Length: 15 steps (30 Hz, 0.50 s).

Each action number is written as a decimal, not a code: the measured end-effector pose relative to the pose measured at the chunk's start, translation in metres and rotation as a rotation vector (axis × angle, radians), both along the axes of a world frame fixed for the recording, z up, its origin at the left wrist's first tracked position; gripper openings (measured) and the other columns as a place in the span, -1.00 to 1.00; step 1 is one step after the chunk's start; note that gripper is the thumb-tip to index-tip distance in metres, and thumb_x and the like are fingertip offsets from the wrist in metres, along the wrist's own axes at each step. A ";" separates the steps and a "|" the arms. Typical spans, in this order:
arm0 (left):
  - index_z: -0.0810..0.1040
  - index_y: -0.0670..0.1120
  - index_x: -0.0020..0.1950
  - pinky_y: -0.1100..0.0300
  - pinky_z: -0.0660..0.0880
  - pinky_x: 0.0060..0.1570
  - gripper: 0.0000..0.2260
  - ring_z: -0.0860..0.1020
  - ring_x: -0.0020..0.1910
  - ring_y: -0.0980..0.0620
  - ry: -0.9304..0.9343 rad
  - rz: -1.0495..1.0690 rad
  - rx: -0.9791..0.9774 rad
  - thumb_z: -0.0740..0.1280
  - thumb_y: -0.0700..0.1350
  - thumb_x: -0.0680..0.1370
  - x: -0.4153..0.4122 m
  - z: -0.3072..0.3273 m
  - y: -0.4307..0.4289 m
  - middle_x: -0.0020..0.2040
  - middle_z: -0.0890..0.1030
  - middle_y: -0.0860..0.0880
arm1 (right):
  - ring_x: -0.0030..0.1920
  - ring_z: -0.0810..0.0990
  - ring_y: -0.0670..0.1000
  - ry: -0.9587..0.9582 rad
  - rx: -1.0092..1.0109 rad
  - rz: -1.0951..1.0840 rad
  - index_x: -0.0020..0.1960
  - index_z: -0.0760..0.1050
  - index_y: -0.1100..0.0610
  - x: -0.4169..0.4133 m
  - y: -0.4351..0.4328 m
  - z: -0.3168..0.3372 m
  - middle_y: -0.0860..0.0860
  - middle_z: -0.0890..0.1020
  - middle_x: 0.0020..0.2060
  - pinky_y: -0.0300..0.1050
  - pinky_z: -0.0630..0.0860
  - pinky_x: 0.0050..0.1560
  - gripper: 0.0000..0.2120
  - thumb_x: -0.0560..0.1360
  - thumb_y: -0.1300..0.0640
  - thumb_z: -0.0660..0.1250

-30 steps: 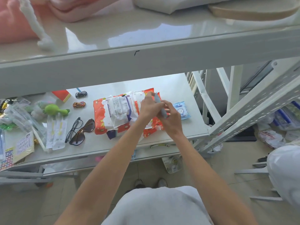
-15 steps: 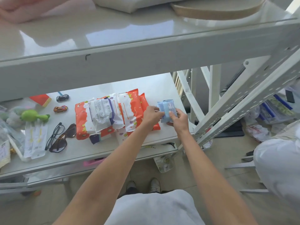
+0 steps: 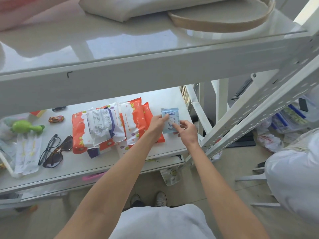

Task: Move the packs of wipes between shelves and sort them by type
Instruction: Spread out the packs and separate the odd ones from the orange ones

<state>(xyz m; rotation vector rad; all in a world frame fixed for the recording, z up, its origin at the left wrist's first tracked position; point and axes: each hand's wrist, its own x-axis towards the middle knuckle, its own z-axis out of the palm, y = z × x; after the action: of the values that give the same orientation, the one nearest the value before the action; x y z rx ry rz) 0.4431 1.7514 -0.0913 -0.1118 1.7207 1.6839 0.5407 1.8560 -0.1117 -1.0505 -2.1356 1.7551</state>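
Two hands on one thing: my left hand (image 3: 158, 124) pinches the left edge of the small blue wipes pack (image 3: 170, 120), and my right hand (image 3: 187, 131) pinches its lower right corner. The pack is just right of the orange packs (image 3: 138, 116), over the middle shelf (image 3: 165, 99). It shows a cartoon face, with lettering too blurred to read. A white-and-purple pack (image 3: 101, 125) lies on top of the orange packs, its print illegible.

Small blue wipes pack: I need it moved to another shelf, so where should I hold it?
Take the grip on the right edge of the small blue wipes pack, coming from the front right. It is thin and faces up, and the orange packs crowd its left side.
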 end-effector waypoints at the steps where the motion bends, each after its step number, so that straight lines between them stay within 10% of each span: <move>1: 0.57 -0.33 0.29 -0.17 0.59 0.22 -0.72 0.66 0.17 -0.26 0.049 0.012 -0.046 0.34 -0.19 0.65 -0.002 -0.001 0.001 0.19 0.67 -0.27 | -0.17 0.75 0.07 0.002 -0.004 -0.018 0.18 0.62 0.20 -0.001 0.001 -0.002 0.11 0.75 -0.01 -0.21 0.59 -0.27 -0.68 0.54 0.01 0.51; 7: 0.32 -0.19 0.56 0.06 0.55 0.24 -0.49 0.50 0.41 -0.15 0.344 -0.073 -0.205 0.29 -0.36 0.61 -0.003 0.004 0.002 0.45 0.49 -0.20 | -0.08 0.75 0.11 -0.033 0.037 -0.083 0.16 0.61 0.17 -0.011 0.006 -0.008 0.12 0.73 0.01 -0.23 0.67 -0.26 -0.75 0.56 0.07 0.49; 12: -0.11 -0.26 0.66 0.00 0.13 0.59 -0.41 0.04 0.65 -0.20 0.656 -0.617 -0.565 0.12 -0.24 0.71 0.018 -0.022 0.003 0.67 -0.18 -0.23 | 0.04 0.63 0.17 -0.211 0.303 -0.038 0.17 0.65 0.17 -0.026 -0.003 -0.020 0.18 0.70 0.05 -0.04 0.52 0.03 -0.72 0.60 -0.02 0.40; 15: 0.03 -0.31 0.63 0.04 0.25 0.51 -0.46 0.18 0.61 -0.23 0.692 -0.628 -0.583 0.15 -0.28 0.69 0.016 -0.006 0.003 0.67 -0.08 -0.25 | 0.12 0.57 0.23 -0.320 0.361 -0.019 0.29 0.59 0.14 -0.025 -0.007 -0.015 0.24 0.57 0.19 0.01 0.50 0.11 -0.61 0.62 -0.11 0.34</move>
<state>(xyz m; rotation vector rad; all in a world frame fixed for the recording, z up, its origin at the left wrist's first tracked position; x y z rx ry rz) 0.4589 1.7546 -0.0972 0.7478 2.3720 0.7519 0.5162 1.8486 -0.1272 -1.3066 -2.4911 1.1874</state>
